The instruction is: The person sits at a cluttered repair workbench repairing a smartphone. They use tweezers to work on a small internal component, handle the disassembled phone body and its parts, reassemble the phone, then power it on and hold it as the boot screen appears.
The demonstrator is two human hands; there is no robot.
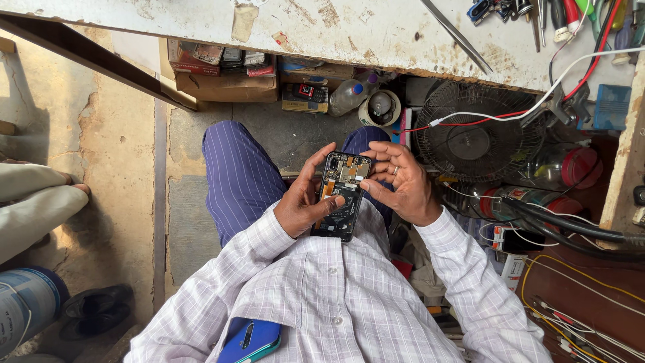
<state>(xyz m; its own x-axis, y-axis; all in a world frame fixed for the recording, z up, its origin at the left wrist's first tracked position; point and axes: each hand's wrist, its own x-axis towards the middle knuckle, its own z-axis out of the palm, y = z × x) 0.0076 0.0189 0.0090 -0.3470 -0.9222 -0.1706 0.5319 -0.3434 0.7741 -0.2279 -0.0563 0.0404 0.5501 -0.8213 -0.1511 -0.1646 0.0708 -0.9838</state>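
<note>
My left hand [306, 198] holds an opened smartphone [342, 195] over my lap, back cover off, its circuit board and cables exposed. The thumb lies across the phone's middle. My right hand [400, 185] grips the phone's upper right edge, fingertips on the board near the top; a ring is on one finger. A blue phone back cover [250, 339] rests on my checked shirt near the lower edge of the view. My legs are in striped blue trousers [238, 178].
A worn white workbench [336, 30] spans the top, with tweezers [457, 35] and screwdrivers [564, 17]. Below it are a small black fan [477, 131], bottles, boxes, a tape roll [379, 107], wires. Another person's leg [33, 202] and black shoes [94, 309] are at left.
</note>
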